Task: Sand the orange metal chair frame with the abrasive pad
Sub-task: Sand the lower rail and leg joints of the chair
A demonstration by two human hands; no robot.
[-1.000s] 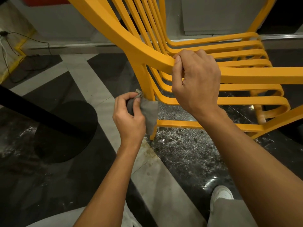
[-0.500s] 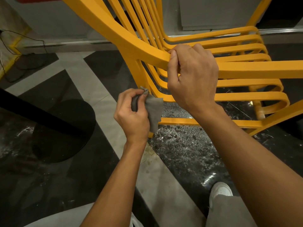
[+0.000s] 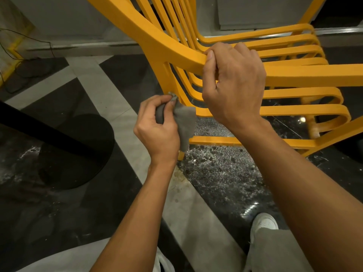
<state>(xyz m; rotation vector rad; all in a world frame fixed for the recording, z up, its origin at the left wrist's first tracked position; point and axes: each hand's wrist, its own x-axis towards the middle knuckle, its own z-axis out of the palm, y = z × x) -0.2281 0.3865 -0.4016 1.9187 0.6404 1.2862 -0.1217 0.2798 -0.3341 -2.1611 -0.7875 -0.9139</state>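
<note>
The orange metal chair frame [image 3: 157, 44] fills the upper middle and right, tilted, with slats running to the right. My right hand [image 3: 233, 83] grips its thick side rail from above, fingers curled over the far edge. My left hand [image 3: 157, 126] pinches a grey abrasive pad [image 3: 186, 122] and holds it against the chair's near leg, just below the rail joint. The pad hangs down and hides part of that leg.
The floor has dark speckled stone [image 3: 222, 173] and pale grey bands [image 3: 110, 95]. A round black table base [image 3: 78, 152] with a dark post lies at the left. Black cables [image 3: 25, 61] trail at the far left. My white shoe [image 3: 264, 222] stands at the lower right.
My left hand with the pad has slid a little along the chair leg, first down and right, then back up. My right hand keeps its grip on the rail.
</note>
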